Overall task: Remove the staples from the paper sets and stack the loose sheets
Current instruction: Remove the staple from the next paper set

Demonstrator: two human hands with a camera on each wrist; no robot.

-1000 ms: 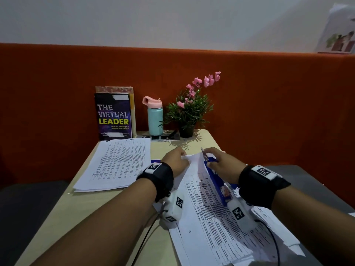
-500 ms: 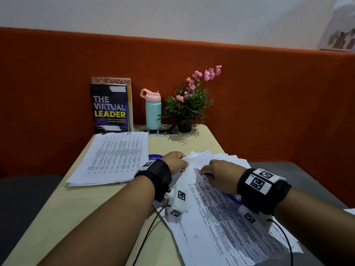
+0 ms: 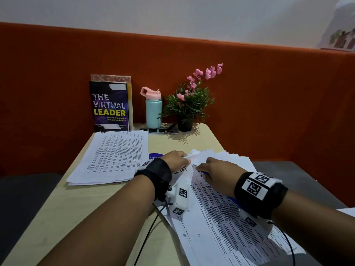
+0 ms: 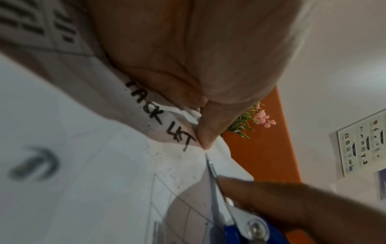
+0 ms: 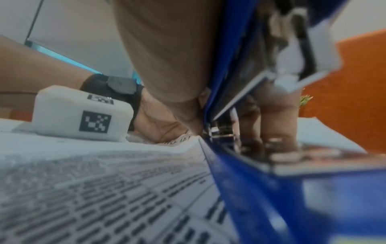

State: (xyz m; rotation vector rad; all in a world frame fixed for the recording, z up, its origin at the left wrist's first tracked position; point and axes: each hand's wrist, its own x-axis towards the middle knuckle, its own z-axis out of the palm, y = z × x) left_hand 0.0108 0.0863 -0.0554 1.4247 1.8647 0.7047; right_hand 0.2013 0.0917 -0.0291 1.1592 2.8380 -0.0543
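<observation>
both hands [image 3: 177,160] probably on papers [image 3: 221,217]

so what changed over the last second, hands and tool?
The right hand lowered the blue stapler from tilted up to nearly flat on the paper set, its metal tip now at the corner. The left hand kept pinching that corner. The loose stack, book and bottle stayed put.
</observation>
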